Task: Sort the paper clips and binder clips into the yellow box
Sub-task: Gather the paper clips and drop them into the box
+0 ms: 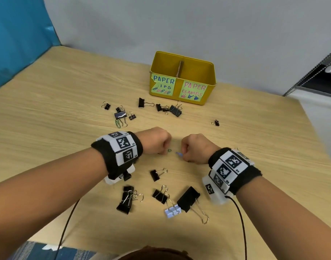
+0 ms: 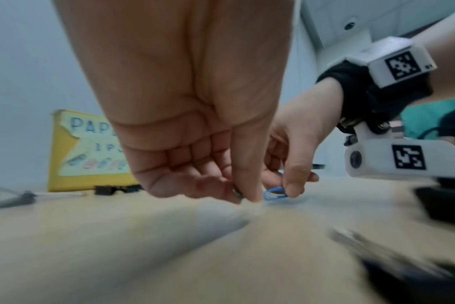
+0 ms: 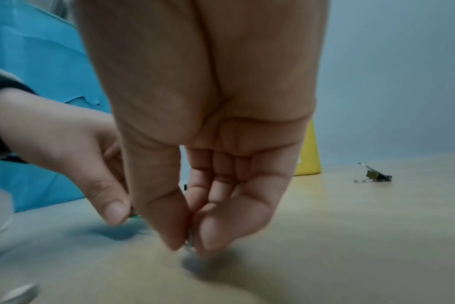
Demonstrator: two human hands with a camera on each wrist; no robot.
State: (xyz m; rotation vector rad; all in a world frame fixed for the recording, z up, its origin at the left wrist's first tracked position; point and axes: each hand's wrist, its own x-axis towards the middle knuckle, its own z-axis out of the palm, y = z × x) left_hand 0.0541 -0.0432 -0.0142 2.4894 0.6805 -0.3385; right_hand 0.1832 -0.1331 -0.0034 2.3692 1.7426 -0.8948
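Both your hands are down at the middle of the wooden table [image 1: 48, 102], knuckles up, almost facing each other; your left hand [image 1: 155, 141] has its thumb and fingertips pressed together on a small green paper clip [image 1: 169, 150] right at the table surface, though the left wrist view is too blurry to show much of the clip itself; your right hand [image 1: 195, 148] is pinching a blue paper clip [image 2: 273, 193] between thumb and forefinger, the loop sticking out toward your left hand, with the other fingers curled in behind.

The yellow box [image 1: 182, 77] sits well back from your hands near the wall, split by a cardboard divider [image 1: 180, 69]; the left half is labelled for paper clips and the right half says PAPER CLAMPS; can't tell what's inside either half from here.

Black binder clips are all over: one bunch [image 1: 168, 108] just in front of the box, another bunch [image 1: 120, 112] further left with a second green paper clip [image 1: 117, 123] lying beside it, a lone small one [image 1: 215, 122] off to the right, and more near you between your wrists, including a big black one [image 1: 188, 198] and a pale blue binder clip [image 1: 172, 211] touching it.
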